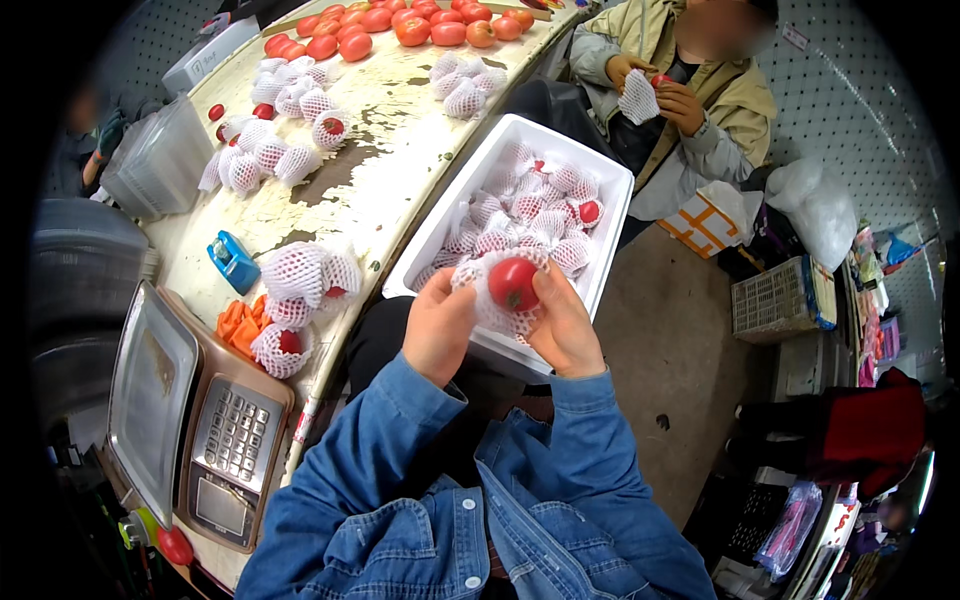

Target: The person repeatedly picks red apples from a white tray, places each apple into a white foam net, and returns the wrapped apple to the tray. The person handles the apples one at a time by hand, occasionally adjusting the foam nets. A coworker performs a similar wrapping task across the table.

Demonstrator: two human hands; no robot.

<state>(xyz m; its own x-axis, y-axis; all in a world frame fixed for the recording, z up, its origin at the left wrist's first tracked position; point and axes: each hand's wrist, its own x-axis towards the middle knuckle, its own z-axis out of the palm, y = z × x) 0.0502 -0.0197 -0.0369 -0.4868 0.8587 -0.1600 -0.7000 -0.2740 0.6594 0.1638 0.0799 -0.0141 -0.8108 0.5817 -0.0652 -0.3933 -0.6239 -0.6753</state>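
Note:
In front of me, my left hand (442, 322) pinches the edge of a white foam net sleeve (480, 279). My right hand (568, 324) grips a red tomato (514, 283), its stem end facing up, with the netting bunched around and beneath it. Both hands are over the near end of a white foam box (609, 240). Inside that box lie several netted tomatoes (529, 206), some showing bare red skin. To the left of my hands, more netted tomatoes (292, 281) rest near the table's edge.
The worn table (397, 150) bears a scale (232, 435), a blue tape dispenser (234, 261), orange crumpled material (241, 326), netted clusters (259, 154) and bare tomatoes (412, 31). Across the box, a seated person (720, 97) holds a net sleeve and red fruit. A plastic crate (772, 300) stands right.

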